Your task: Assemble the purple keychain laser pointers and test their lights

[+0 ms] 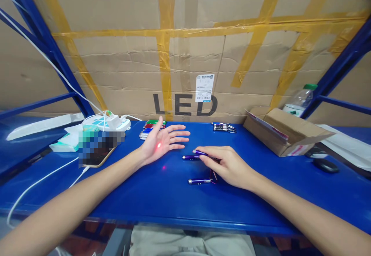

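My left hand (162, 140) is held palm up and fingers spread, with nothing in it. A bright red light spot shows on its palm, and a fainter one on the blue table (162, 198) below. Pinched in the fingers of my right hand (232, 166) is a purple laser pointer (200, 152), its silver tip facing my left palm. Just under it lies a second purple pointer (189, 157), its rear hidden by my right hand. A third purple pointer (198, 181) with a cord lies nearer the table's front edge.
Several coloured pens (145, 135) lie behind my left hand, and a row of dark pens (222, 127) further right. A phone (106, 151), tissue pack (71, 142) and power strip (108, 123) stand left. On the right are an open carton (285, 130), black mouse (325, 165) and bottle (300, 99).
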Action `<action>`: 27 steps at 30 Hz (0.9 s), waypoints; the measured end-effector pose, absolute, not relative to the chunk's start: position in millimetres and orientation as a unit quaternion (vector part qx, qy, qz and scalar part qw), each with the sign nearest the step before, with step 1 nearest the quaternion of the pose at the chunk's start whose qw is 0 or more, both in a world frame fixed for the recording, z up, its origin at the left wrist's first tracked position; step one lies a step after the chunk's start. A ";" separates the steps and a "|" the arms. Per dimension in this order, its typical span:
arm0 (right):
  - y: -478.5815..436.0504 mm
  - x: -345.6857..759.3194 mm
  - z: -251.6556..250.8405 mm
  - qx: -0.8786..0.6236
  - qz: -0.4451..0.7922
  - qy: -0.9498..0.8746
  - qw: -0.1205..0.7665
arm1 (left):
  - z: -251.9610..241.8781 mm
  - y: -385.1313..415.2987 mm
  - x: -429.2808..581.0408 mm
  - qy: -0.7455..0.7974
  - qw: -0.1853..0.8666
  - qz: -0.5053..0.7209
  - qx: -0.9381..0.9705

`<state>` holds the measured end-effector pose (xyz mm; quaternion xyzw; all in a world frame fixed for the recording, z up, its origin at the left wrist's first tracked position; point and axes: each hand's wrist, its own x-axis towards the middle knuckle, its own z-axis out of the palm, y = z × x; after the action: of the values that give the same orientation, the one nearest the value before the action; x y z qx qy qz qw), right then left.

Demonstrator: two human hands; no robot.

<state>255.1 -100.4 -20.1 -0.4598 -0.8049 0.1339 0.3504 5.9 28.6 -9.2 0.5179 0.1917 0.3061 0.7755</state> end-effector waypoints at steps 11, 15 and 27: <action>-98.9 255.6 -19.8 -0.447 0.151 -0.818 0.328 | -7.1 27.1 6.1 0.201 0.772 0.308 0.519; -97.5 256.8 -20.9 -0.479 0.159 -0.788 0.352 | -6.7 25.8 6.2 0.196 0.773 0.307 0.520; -98.0 257.6 -20.4 -0.483 0.152 -0.795 0.333 | -7.9 27.1 5.5 0.188 0.776 0.302 0.520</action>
<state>257.6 -98.0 -20.4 -0.4833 -0.7951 0.1522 0.3331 5.5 27.1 -7.9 0.5200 0.1880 0.3025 0.7764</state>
